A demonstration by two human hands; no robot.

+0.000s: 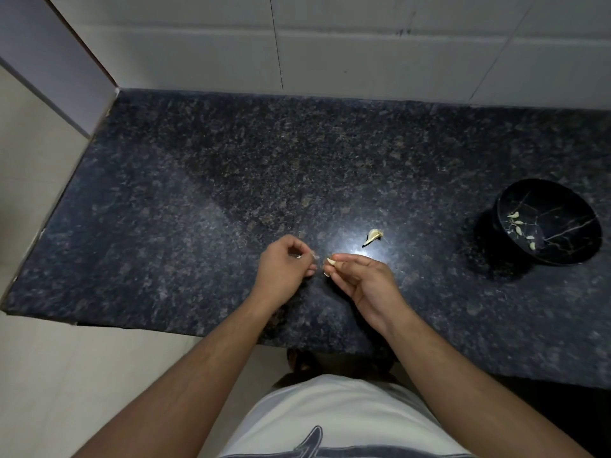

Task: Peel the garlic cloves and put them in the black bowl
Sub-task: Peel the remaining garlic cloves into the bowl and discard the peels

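Pinching a garlic clove (pixel 330 261) in my right hand (pixel 358 285), I pull a scrap of skin (pixel 315 257) with my left hand (pixel 281 271), fingers curled. Another clove (pixel 373 237) lies on the counter (pixel 198 193); the black bowl (pixel 547 223), well right, holds peeled cloves (pixel 520 226).

A dark speckled granite bench (pixel 231 166) fills the middle of the view, its polished top catching a bright glare of overhead light near the front centre. Along its back edge rises a wall of large white tiles (pixel 363 54) with thin dark grout lines. At the back left corner a pale panel (pixel 49 61) with a dark edge stands against the bench end. Beyond the left and front edges lies a floor of beige tiles (pixel 49 375).
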